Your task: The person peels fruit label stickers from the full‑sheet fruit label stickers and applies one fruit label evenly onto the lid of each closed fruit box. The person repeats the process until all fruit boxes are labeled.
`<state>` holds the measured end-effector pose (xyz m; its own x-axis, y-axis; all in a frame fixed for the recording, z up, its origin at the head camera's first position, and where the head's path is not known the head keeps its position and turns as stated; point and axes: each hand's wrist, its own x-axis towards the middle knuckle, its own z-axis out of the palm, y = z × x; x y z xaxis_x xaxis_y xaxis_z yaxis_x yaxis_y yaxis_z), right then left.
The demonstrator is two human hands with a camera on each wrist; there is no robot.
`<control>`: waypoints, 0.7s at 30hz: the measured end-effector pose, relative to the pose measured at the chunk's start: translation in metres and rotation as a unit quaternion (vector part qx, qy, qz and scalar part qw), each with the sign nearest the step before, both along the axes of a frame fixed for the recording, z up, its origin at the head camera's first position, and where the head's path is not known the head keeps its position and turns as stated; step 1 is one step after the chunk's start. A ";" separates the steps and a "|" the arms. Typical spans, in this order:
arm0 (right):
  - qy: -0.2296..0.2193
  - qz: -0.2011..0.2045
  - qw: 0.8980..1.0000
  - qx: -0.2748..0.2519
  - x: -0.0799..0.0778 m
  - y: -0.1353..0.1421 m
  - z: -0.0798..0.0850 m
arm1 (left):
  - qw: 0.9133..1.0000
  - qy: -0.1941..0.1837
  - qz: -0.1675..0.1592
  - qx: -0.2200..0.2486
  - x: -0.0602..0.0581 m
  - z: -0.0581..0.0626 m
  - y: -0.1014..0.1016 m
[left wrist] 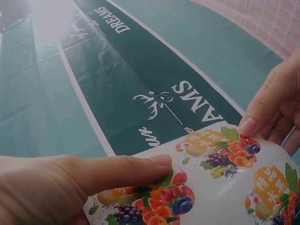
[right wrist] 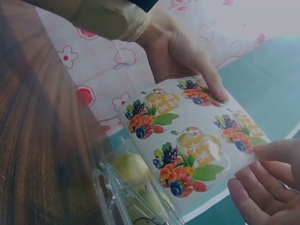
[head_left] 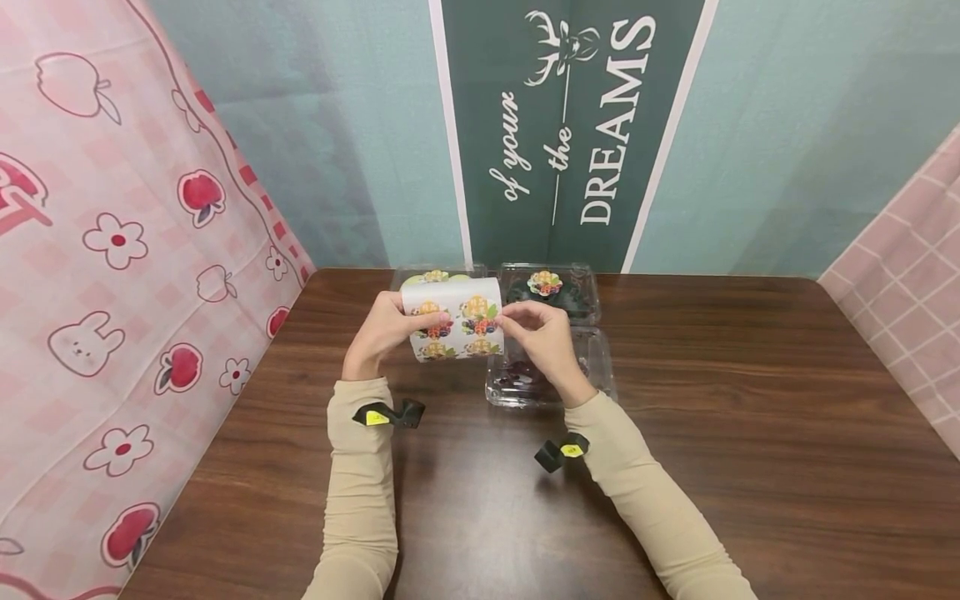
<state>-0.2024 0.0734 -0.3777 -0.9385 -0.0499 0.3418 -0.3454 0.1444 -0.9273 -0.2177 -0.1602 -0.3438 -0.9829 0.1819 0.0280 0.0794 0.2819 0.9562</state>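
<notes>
A white, curved sheet of fruit stickers (head_left: 453,292) is held up over the back of the table. My left hand (head_left: 381,332) grips it from the left, its thumb (left wrist: 126,172) lying across the printed face. At the right edge, my right hand (head_left: 553,342) pinches the sheet beside a sticker (right wrist: 241,140) between thumb and forefinger. Whether that sticker's edge is lifted, I cannot tell. Each sticker shows grapes, berries and orange fruit under yellow lettering. Behind the sheet, a clear box (right wrist: 105,183) with yellow-green fruit (right wrist: 132,168) is partly hidden.
At the back stands a clear box with dark contents (head_left: 517,292), a fruit sticker (head_left: 544,283) on its lid. In front of it, another clear box (head_left: 501,392) holds dark fruit, partly covered by my right hand. A fabric backdrop (head_left: 360,167) rises behind the brown table (head_left: 750,400).
</notes>
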 end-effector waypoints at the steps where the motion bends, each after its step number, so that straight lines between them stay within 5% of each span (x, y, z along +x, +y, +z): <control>1: 0.003 -0.003 1.000 0.000 0.000 0.000 0.000 | 1.000 -0.001 0.004 0.000 0.000 0.000 0.000; 11: 0.055 -0.041 0.998 0.012 0.000 0.001 0.003 | 1.000 0.001 0.016 -0.017 0.003 0.004 0.002; 21: 0.102 -0.053 0.993 0.039 0.003 -0.002 0.003 | 0.996 0.014 0.001 -0.084 0.006 0.010 0.003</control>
<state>-0.1999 0.0718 -0.3744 -0.8513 0.0110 0.5246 -0.5044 0.2583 -0.8240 -0.2118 -0.1573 -0.3342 -0.9827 0.1837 0.0243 0.1039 0.4379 0.8930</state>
